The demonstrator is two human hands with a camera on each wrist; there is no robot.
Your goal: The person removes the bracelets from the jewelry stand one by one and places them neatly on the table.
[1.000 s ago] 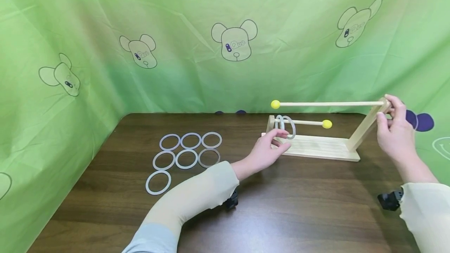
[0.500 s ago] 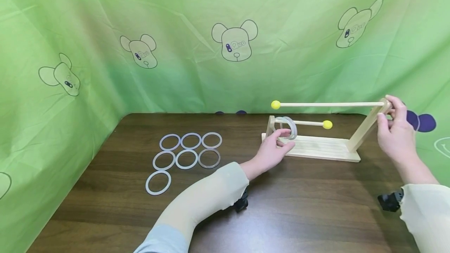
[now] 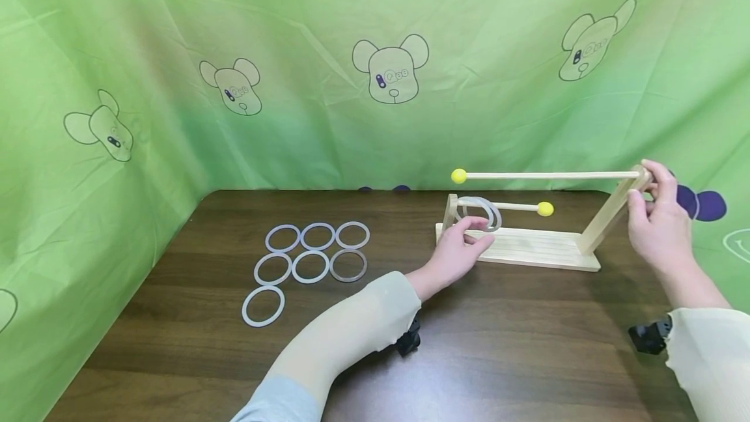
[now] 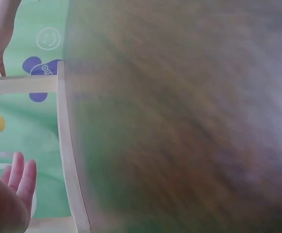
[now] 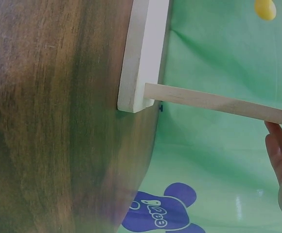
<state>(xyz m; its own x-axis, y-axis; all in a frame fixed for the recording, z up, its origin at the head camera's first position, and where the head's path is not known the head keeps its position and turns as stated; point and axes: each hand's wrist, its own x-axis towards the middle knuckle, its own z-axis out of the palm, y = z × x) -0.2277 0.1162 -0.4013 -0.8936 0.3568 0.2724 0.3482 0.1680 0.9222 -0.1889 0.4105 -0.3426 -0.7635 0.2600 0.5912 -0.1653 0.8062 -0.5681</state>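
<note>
In the head view a pale wooden stand has an upper rod and a shorter lower rod, each tipped with a yellow ball. Two pale rings hang round the lower rod, near its short post. My left hand touches the rings from below, thumb and index finger spread apart. Its fingers look fairly straight in the left wrist view, a ring partly hidden behind them. My right hand grips the top of the tall slanted post, thumb in front, fingers behind.
Several flat rings lie in touching rows on the brown wooden table, left of the stand. A green curtain with bear-head prints hangs behind and around the table. Much of the left wrist view is blurred.
My left hand has moved a little to the right, and the rings on the lower rod have shifted right with it. My right hand stays on the tall post.
</note>
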